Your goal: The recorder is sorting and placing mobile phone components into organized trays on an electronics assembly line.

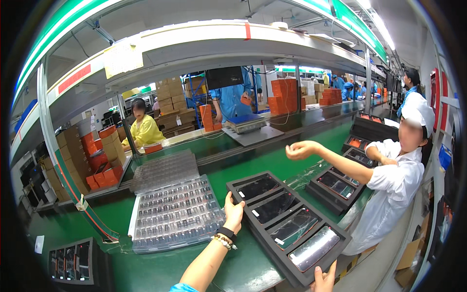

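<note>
A black foam tray holding several phones in separate slots lies slantwise in front of me, over the green bench. My left hand, with a dark band and beads at the wrist, grips its left edge. At the tray's near right corner my right hand holds the edge, its thumb on the rim; part of this hand is cut off by the picture's lower edge. Left of the tray sits a clear plastic tray of small dark parts in rows.
A co-worker in white stands at the right with one arm stretched over the bench, beside more phone trays. Another foam tray is at the lower left. A metal post rises at the left, and a shelf spans overhead.
</note>
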{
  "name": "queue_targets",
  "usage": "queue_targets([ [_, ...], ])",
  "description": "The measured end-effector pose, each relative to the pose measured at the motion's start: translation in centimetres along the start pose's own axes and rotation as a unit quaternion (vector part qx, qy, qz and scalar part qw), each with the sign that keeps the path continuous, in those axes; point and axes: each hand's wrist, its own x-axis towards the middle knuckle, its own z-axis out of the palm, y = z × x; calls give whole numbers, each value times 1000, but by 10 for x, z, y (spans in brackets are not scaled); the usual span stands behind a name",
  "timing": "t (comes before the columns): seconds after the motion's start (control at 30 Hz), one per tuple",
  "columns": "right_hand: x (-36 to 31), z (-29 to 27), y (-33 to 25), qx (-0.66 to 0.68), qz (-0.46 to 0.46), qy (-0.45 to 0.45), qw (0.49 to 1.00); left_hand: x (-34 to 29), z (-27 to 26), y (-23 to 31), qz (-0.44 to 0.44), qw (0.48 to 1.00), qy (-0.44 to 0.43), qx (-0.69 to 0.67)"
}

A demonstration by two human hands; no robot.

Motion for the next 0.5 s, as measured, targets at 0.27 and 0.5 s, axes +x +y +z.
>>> queue_targets([
  [0.27, -19, -26, 45, 208, -40, -34, 977, -19, -26, 42, -54, 994, -35, 90],
  [0.5, -50, 18, 29, -31, -209, -47, 976, -177, -132, 175, 215, 899, -153, 349],
])
